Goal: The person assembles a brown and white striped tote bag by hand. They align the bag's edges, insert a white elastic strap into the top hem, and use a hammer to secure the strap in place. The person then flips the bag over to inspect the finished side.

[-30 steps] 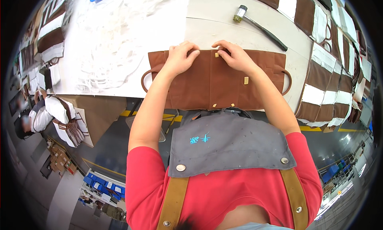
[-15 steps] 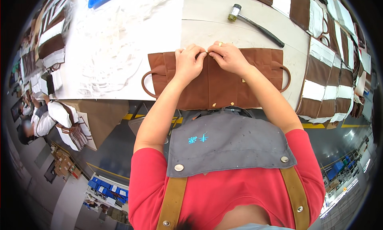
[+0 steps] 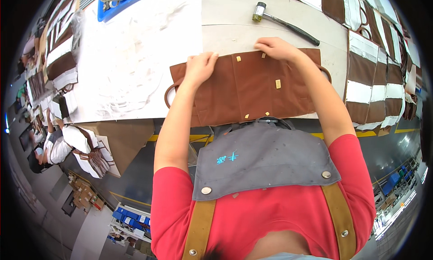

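Note:
A flat brown bag (image 3: 216, 93) lies across the table in front of me, with a loop handle (image 3: 169, 96) at the left and another (image 3: 325, 73) at the right. Several small yellowish tabs (image 3: 278, 84) sit on it, along its far and near edges and right of the middle. My left hand (image 3: 200, 70) has its fingers curled over the far left edge, gripping the bag. My right hand (image 3: 278, 49) is at the far edge, right of the middle, fingers bent together; whatever they pinch is hidden.
A black-handled mallet (image 3: 288, 25) lies beyond the bag. At the left, white scraps (image 3: 131, 75) are spread over a white sheet, with a blue tray (image 3: 121, 7) behind. Brown and white pieces (image 3: 372, 86) line the right side. Another person (image 3: 47, 147) is at far left.
My hands have parted from the middle of the far edge, left hand leftward and right hand rightward. Tabs along that edge now show. The bag sits slightly tilted.

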